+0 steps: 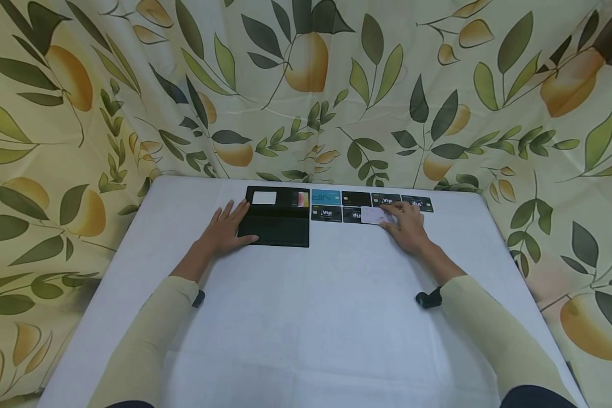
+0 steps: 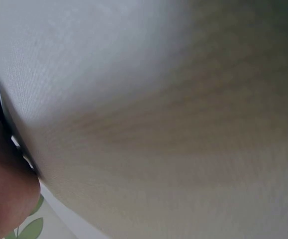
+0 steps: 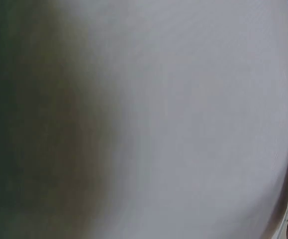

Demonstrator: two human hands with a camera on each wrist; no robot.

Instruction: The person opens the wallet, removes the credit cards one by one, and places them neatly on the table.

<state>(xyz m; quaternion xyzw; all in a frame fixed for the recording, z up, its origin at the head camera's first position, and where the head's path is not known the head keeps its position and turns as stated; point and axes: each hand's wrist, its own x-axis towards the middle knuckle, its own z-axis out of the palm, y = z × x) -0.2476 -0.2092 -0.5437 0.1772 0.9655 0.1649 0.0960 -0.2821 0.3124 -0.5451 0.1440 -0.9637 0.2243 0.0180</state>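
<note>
A black bifold wallet (image 1: 280,229) lies opened flat near the table's far edge, a white card and a colourful one showing in its upper half. My left hand (image 1: 221,231) rests on its left side with fingers spread. Beside the wallet, cards are laid out in two rows: a blue card (image 1: 326,197), a black card (image 1: 356,199) and several dark ones marked "Vip". My right hand (image 1: 408,226) holds a whitish card (image 1: 373,215) between thumb and fingers at its right end. That card overlaps a dark card (image 1: 351,215) in the lower row.
A white cloth covers the table (image 1: 296,317). Behind and at both sides hangs a curtain (image 1: 306,130) printed with fruit and leaves. Both wrist views show mostly blurred white cloth, with a bit of hand at the edge.
</note>
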